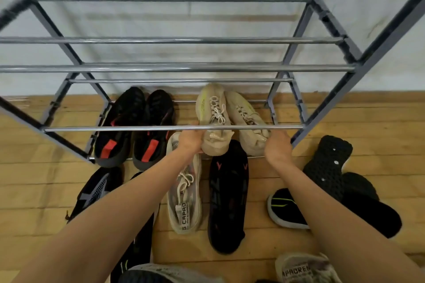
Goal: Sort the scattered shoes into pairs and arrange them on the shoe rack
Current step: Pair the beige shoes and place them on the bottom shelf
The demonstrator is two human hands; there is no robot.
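A grey metal shoe rack (174, 128) stands against the wall. On its lowest shelf sit a pair of black shoes with red tabs (133, 126) at the left and two beige lace-up shoes at the right. My left hand (189, 141) grips the heel of the left beige shoe (212, 119). My right hand (277, 148) is at the heel of the right beige shoe (247, 122), touching it. Both hands reach under the front bar.
Loose shoes lie on the wooden floor in front of the rack: a pale knit shoe (184, 195), a black shoe (227, 195), a dark patterned shoe (96, 190), a black sole-up shoe (327, 165), a black shoe with a green stripe (284, 208), a grey shoe (303, 269).
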